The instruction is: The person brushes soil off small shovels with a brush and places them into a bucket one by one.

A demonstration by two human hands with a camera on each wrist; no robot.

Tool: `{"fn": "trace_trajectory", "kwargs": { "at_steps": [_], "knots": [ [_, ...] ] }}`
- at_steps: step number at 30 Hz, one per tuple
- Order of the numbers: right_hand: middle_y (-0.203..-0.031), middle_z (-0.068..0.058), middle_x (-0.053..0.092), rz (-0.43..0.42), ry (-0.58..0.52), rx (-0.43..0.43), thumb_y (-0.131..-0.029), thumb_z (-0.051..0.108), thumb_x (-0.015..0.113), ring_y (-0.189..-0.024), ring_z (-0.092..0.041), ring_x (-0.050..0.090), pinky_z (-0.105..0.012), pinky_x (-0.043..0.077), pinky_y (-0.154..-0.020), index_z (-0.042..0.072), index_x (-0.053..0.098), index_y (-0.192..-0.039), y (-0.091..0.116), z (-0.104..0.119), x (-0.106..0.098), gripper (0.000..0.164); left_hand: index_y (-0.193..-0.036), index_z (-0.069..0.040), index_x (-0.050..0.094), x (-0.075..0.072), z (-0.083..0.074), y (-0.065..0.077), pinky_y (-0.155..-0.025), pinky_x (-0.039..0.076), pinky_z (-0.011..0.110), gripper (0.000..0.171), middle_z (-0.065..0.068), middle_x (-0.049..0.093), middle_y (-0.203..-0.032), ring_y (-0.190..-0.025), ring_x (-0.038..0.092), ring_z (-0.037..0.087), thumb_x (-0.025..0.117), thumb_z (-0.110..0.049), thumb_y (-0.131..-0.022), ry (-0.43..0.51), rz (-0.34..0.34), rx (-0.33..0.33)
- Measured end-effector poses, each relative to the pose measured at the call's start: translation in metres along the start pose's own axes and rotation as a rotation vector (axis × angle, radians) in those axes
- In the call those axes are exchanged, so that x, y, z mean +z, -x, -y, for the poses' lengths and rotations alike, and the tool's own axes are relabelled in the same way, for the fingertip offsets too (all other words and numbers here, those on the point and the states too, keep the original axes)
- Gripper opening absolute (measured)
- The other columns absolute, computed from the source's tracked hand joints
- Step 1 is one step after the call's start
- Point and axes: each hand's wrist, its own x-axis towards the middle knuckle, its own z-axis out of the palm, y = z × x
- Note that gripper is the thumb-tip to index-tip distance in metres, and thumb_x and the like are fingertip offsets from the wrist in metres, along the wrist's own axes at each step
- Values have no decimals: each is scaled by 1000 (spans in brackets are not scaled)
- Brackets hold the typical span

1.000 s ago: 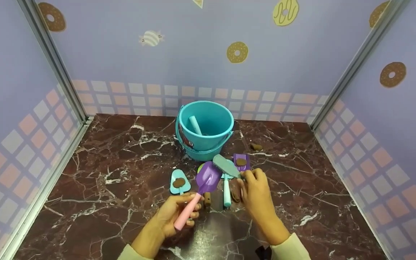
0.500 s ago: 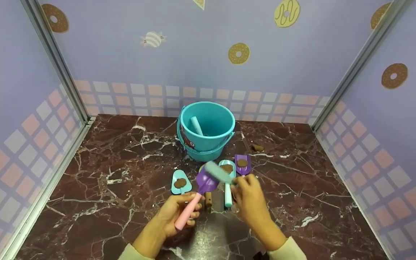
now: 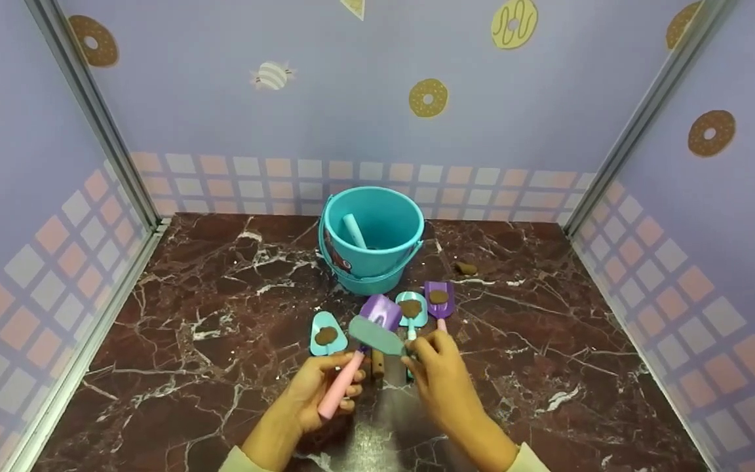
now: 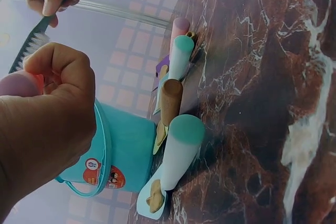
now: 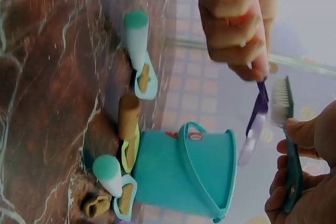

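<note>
My left hand [image 3: 309, 390] grips the pink handle of a toy shovel [image 3: 341, 390] and holds it above the table, its purple blade pointing up and away. In my right hand [image 3: 446, 380] is a green brush [image 3: 377, 335] with white bristles [image 5: 282, 98]. In the head view the brush crosses in front of the shovel's lower blade and neck, bristles toward the shovel; contact cannot be told. Beneath lie a light-blue scoop [image 3: 323, 320] at left, another light-blue scoop [image 3: 421, 319], and a purple shovel [image 3: 440, 288] at right, each bearing a brown lump.
A turquoise bucket [image 3: 371, 265] stands behind the scoops, with a pale handle [image 3: 354, 231] inside. A brown-handled scoop [image 5: 129, 116] lies partly hidden below my hands. One brown piece [image 3: 464, 268] rests right of the bucket. Patterned walls [image 3: 351, 118] enclose the marble-look table [image 3: 220, 367].
My right hand has brought the brush left and down from the blade's right side to across its lower part. The shovel's blade has tilted, while my left hand stays nearly in place.
</note>
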Motion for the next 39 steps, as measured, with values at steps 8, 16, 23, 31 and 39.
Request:
{"fn": "trace_trajectory", "kwargs": {
  "at_steps": [8,16,23,31,39],
  "knots": [
    [-90,-5,51,-51,85,87,-93,12,73,-81,-16,53,-35,53,-69,7,66,-100,-10,-35,1,11,-111,-5,63,0,0,0,-47,40,19,26,2,58,-82,-60,48,10,45,-20,-100,-43,62,13],
    [-94,-1,52,-27,22,64,-91,17,74,-85,-12,53,-32,54,-73,10,68,-101,-6,-12,-2,14,-112,-5,59,-1,-1,-2,-48,40,19,24,2,58,-82,-61,49,10,45,-21,-101,-23,-13,30],
    [-91,0,51,21,-9,15,-90,14,75,-85,-10,52,-40,53,-99,10,69,-99,-2,-8,5,12,-112,-5,57,0,-2,-4,-48,40,19,23,2,58,-81,-60,49,10,44,-20,-101,-4,-7,32],
    [-89,-6,52,-60,106,152,-93,12,73,-81,-20,55,-38,53,-71,7,68,-100,-13,-44,3,11,-112,-6,62,-3,1,-3,-46,39,19,26,2,58,-81,-59,48,10,44,-19,-100,-48,71,21],
    [-86,-5,48,-84,96,180,-94,14,72,-73,-15,44,-36,44,-66,7,66,-102,-15,-50,-5,12,-113,-1,60,1,-6,-2,-45,42,19,24,3,60,-80,-58,51,9,47,-18,-101,-223,-14,106]
  ]
}}
